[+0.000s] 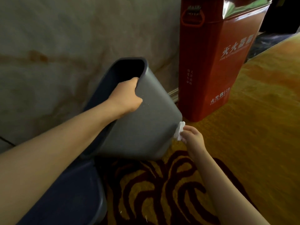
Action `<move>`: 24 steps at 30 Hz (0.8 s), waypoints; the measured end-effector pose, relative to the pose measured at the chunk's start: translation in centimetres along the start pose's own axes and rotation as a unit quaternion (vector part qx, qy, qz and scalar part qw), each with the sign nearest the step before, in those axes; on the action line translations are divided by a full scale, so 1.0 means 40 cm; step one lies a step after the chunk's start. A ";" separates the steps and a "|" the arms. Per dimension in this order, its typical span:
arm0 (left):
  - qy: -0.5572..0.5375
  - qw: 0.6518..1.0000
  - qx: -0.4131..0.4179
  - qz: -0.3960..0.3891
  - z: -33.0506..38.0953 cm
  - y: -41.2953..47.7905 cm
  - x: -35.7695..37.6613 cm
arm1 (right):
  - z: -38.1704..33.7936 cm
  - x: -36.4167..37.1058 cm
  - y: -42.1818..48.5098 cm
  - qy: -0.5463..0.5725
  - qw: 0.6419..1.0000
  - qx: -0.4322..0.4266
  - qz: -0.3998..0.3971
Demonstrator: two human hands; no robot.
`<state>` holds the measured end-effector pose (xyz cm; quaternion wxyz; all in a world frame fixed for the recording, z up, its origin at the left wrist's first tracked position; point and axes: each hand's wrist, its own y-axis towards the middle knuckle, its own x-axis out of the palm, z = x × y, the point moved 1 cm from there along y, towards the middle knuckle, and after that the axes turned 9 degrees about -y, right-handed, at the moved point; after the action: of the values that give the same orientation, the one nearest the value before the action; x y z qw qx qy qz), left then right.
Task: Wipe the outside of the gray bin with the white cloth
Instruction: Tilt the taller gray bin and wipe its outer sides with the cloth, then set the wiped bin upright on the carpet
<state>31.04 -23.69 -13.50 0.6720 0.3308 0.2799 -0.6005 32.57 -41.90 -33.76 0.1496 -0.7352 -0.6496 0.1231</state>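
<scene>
The gray bin [146, 124] is tilted away from me, its dark opening facing up and to the far left. My left hand [128, 96] grips its rim, fingers inside and thumb on the outer wall. My right hand [193, 138] pinches a small crumpled white cloth [179, 131] and presses it against the bin's lower right corner, near the base. The bin's underside and far wall are hidden.
A tall red fire-extinguisher box [215, 62] stands close to the bin's right, against the beige marbled wall [65, 46]. A second dark bin [69, 197] sits at lower left under my forearm. Yellow carpet with a dark red pattern [162, 192] covers the floor.
</scene>
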 end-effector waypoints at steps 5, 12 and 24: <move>0.161 0.987 0.001 -0.027 0.016 0.001 0.022 | -0.036 -0.036 -0.092 0.228 0.949 -0.005 -0.218; 0.253 0.966 0.035 -0.050 -0.044 -0.032 0.106 | -0.106 -0.041 -0.154 0.237 0.933 -0.031 -0.268; 0.182 0.975 -0.028 -0.122 -0.171 -0.108 -0.019 | -0.345 0.072 -0.227 -0.101 0.944 -0.300 -0.087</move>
<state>26.81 -18.12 -17.65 0.5404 0.3793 0.4523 -0.5996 29.79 -38.88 -17.50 -0.1343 -0.6706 -0.7293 -0.0178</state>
